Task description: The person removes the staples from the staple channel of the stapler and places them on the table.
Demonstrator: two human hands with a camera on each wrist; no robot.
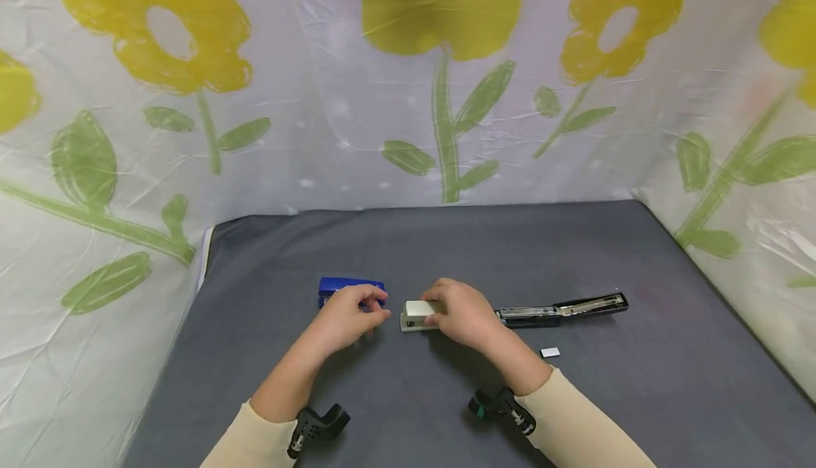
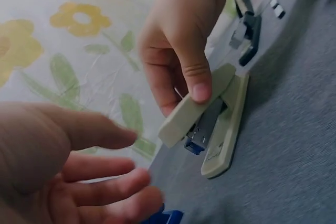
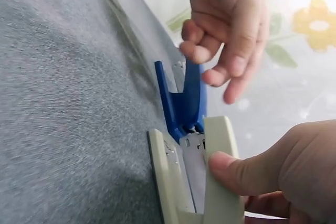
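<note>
Resting on the gray cloth (image 1: 395, 411), a cream stapler (image 1: 418, 311) (its upper arm tilted up from the base) is pinched along that arm by the right hand (image 1: 467, 314). Just beside it, the left hand (image 1: 349, 318) is held loosely open, and a blue stapler (image 1: 335, 286) is partly covered by it. Past the right hand, a black stapler (image 1: 561, 311) is spread open, a small white block (image 1: 550, 352) placed nearby.

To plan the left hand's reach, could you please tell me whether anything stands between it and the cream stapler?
Nothing visible stands between the left hand and the cream stapler, whose top the right hand grips. The blue stapler lies beyond the left hand, outside that gap.
</note>
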